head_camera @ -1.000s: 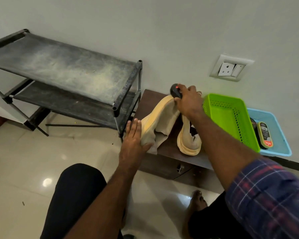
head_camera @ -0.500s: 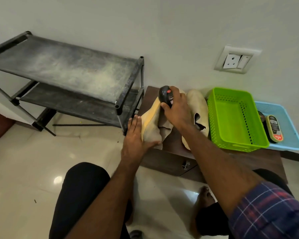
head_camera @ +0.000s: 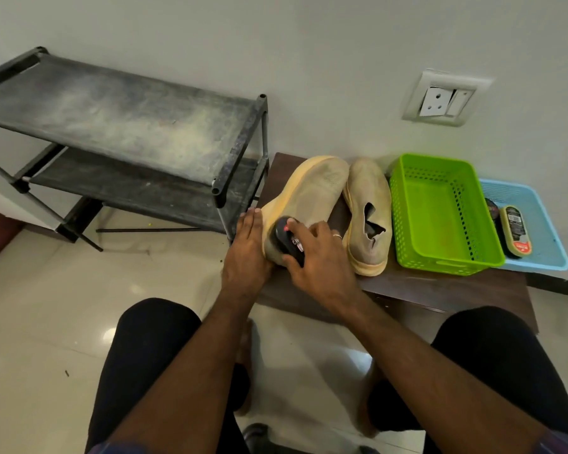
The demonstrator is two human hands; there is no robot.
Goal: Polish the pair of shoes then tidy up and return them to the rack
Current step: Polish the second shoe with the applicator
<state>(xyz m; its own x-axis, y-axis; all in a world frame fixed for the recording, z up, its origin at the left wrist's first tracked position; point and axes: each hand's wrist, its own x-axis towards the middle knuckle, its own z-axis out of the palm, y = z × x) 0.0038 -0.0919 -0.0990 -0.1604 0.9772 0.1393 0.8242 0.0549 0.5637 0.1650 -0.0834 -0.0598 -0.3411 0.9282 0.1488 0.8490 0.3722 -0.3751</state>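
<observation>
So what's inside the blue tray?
In the blue tray lies a shoe polish applicator and a dark round tin. The green basket covers the tray's left part.

Soft, even daylight; bright glare spots on the glossy floor (head_camera: pixel 105 335) at left. Wide-angle bending curves the rack (head_camera: pixel 118 126). Mild softness throughout, faint shadows.

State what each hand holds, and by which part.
The right hand grips the black oval shoe-polish applicator around its sides. The left hand, fingers straight, steadies the tilted beige suede shoe at its heel end.
</observation>
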